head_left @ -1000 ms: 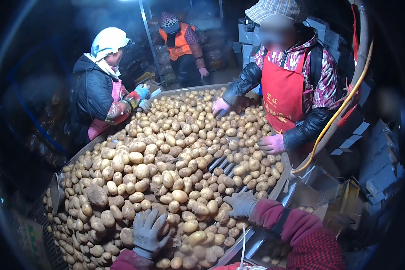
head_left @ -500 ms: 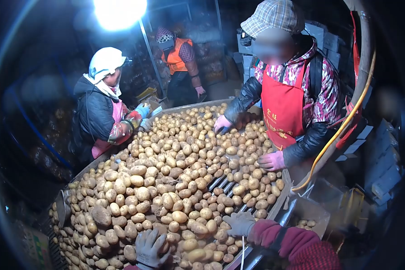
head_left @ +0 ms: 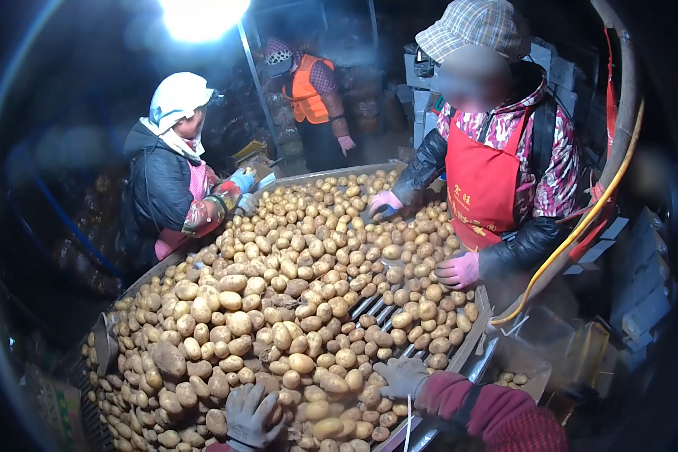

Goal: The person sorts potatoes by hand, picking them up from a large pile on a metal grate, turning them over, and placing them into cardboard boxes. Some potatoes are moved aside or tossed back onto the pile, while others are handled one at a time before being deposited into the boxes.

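Note:
A wide heap of potatoes [head_left: 237, 324] covers a slatted metal sorting table [head_left: 380, 310]. My left hand [head_left: 253, 416], in a grey glove, lies on the potatoes at the near edge with its fingers spread. To the right, my right hand [head_left: 401, 377], also in a grey glove, rests on potatoes beside the table's right side. Its fingers are stretched out, and no potato shows in its grasp. Between my hands lie several pale, clean-looking potatoes. Darker, earth-covered lumps [head_left: 169, 359] sit among the heap.
Across the table, a person in a red apron [head_left: 481, 181] has pink-gloved hands on the potatoes. Another person [head_left: 175, 166] stands at the left edge, and one in an orange vest [head_left: 307, 90] is behind. A curved pole with a yellow cable [head_left: 572, 241] rises at right; boxes [head_left: 644, 279] are stacked beyond.
The person in the orange vest is more upright and shifted right. The red-aproned person's far hand has lifted slightly and turned. My hands have hardly moved.

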`<state>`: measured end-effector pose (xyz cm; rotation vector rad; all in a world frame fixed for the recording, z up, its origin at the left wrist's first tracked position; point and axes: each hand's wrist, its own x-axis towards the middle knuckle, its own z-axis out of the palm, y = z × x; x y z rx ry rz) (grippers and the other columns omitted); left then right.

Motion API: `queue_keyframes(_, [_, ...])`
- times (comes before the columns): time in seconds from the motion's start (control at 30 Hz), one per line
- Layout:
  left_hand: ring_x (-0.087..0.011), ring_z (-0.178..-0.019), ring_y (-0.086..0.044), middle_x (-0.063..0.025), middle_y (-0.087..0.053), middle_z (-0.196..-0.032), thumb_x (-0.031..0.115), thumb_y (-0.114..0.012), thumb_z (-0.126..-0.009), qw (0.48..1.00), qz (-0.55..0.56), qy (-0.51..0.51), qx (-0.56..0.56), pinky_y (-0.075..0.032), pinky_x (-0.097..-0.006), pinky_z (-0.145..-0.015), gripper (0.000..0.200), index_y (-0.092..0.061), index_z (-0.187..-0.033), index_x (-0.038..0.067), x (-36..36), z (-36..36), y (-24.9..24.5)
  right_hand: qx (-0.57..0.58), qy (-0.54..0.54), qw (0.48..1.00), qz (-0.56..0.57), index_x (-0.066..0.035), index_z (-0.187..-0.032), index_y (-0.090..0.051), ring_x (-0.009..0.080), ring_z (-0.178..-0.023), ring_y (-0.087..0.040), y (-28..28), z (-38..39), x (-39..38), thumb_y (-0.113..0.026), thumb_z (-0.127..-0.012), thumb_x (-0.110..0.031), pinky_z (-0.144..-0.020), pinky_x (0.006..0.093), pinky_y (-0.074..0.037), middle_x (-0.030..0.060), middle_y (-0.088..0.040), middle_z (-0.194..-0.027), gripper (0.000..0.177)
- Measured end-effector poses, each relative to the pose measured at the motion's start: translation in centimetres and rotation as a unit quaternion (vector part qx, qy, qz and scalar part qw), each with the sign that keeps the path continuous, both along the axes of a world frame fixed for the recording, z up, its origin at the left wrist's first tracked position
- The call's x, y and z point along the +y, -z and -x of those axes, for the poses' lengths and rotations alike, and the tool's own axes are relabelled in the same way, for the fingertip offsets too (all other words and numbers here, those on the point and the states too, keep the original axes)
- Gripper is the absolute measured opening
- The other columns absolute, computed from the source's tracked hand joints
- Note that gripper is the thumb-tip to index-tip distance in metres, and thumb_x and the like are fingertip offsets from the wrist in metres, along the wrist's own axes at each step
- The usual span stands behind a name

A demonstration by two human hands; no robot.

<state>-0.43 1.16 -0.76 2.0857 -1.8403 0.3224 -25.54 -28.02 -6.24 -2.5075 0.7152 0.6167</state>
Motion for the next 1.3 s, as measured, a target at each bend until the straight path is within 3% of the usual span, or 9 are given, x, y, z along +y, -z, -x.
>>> queue_keyframes(0.27, [-0.0401, -0.127, -0.056, -0.0157, -0.061, -0.137, 0.038, -0.084, -0.07, 0.999, -0.03, -0.015, -0.011, -0.039, -0.0583, -0.11, 0.068, -0.065, -0.131, 0.014, -0.4, 0.4, -1.3, -0.035, 0.005, 0.999, 0.041, -0.019, -0.133, -0.058, 0.039, -0.117, -0.067, 0.8, 0.4, 0.3, -0.068, -0.087, -0.05, -0.095, 0.0549, -0.052, 0.017, -0.068, -0.125, 0.057])
queue_keyframes(0.47, [-0.0391, -0.129, -0.054, -0.0139, -0.059, -0.139, 0.037, -0.082, -0.079, 1.0, -0.013, -0.014, 0.014, -0.038, -0.0575, -0.111, 0.059, -0.067, -0.132, 0.017, -0.2, 0.6, -1.5, -0.176, 0.101, 0.977, -0.068, -0.019, -0.148, -0.054, 0.0351, -0.121, -0.066, 1.8, 2.2, -1.2, -0.073, -0.086, -0.058, -0.103, 0.0475, -0.051, 0.0194, -0.067, -0.133, 0.077])
queue_keyframes(0.57, [-0.0394, -0.129, -0.054, -0.0142, -0.058, -0.139, 0.038, -0.082, -0.08, 1.0, 0.001, -0.008, 0.018, -0.038, -0.0574, -0.111, 0.059, -0.066, -0.133, 0.018, -0.2, 0.4, -1.2, -0.384, 0.283, 0.855, -0.202, -0.01, -0.144, -0.058, 0.0178, -0.11, -0.065, 0.6, 3.9, 0.1, -0.085, -0.087, -0.036, -0.097, 0.0322, -0.053, 0.0092, -0.07, -0.123, 0.068])
queue_keyframes(0.73, [-0.0391, -0.133, -0.052, -0.0139, -0.057, -0.142, 0.039, -0.082, -0.08, 1.0, -0.004, -0.001, 0.02, -0.035, -0.0577, -0.114, 0.066, -0.062, -0.138, 0.016, 0.0, 0.3, -1.0, -0.492, 0.359, 0.738, -0.291, -0.007, -0.146, -0.053, 0.0135, -0.106, -0.065, -2.1, 9.5, 3.3, -0.082, -0.093, -0.028, -0.092, 0.0279, -0.054, 0.0068, -0.068, -0.119, 0.065])
queue_keyframes(0.97, [-0.0399, -0.132, -0.052, -0.015, -0.057, -0.142, 0.041, -0.081, -0.081, 1.0, -0.005, -0.001, 0.014, -0.034, -0.058, -0.115, 0.065, -0.063, -0.138, 0.016, -0.1, 0.4, -1.0, -0.488, 0.535, 0.643, -0.251, -0.006, -0.145, -0.051, 0.0092, -0.056, -0.056, -0.8, 20.4, 9.7, -0.075, -0.095, -0.016, -0.046, 0.024, -0.044, 0.0073, -0.068, -0.092, 0.056])
queue_keyframes(1.07, [-0.0393, -0.132, -0.05, -0.0151, -0.056, -0.142, 0.039, -0.08, -0.082, 1.0, -0.009, 0.005, 0.024, -0.033, -0.0603, -0.115, 0.064, -0.063, -0.14, 0.017, 0.0, 0.2, -0.8, -0.437, 0.567, 0.682, -0.153, -0.006, -0.145, -0.053, 0.0172, -0.086, -0.069, 5.6, 25.4, 10.1, -0.075, -0.096, -0.021, -0.073, 0.0293, -0.058, 0.0097, -0.068, -0.11, 0.055])
queue_keyframes(1.13, [-0.0394, -0.132, -0.05, -0.0155, -0.055, -0.143, 0.039, -0.079, -0.082, 0.999, 0.025, 0.027, 0.015, -0.034, -0.0598, -0.114, 0.063, -0.063, -0.139, 0.015, 0.1, -0.2, 0.0, -0.319, 0.565, 0.76, -0.043, -0.005, -0.15, -0.05, 0.0262, -0.124, -0.061, 9.6, 28.1, 10.0, -0.076, -0.093, -0.022, -0.107, 0.0385, -0.049, 0.0153, -0.062, -0.138, 0.065])
queue_keyframes(1.23, [-0.041, -0.135, -0.049, -0.0181, -0.055, -0.145, 0.038, -0.08, -0.08, 1.0, 0.002, 0.018, 0.014, -0.033, -0.0577, -0.115, 0.068, -0.061, -0.14, 0.012, -0.1, 0.3, -0.4, -0.249, 0.596, 0.761, 0.057, -0.005, -0.152, -0.048, 0.0294, -0.132, -0.059, 0.2, 22.1, 12.2, -0.072, -0.094, -0.018, -0.111, 0.0403, -0.046, 0.0179, -0.058, -0.146, 0.064])
queue_keyframes(1.3, [-0.0402, -0.137, -0.048, -0.0175, -0.053, -0.147, 0.04, -0.08, -0.081, 1.0, -0.01, 0.011, -0.008, -0.033, -0.0573, -0.116, 0.07, -0.06, -0.143, 0.014, -0.1, 0.2, -0.3, -0.345, 0.533, 0.766, 0.1, -0.003, -0.152, -0.046, 0.0302, -0.135, -0.055, 4.2, 23.1, 10.8, -0.069, -0.094, -0.012, -0.114, 0.042, -0.044, 0.0187, -0.057, -0.147, 0.063])
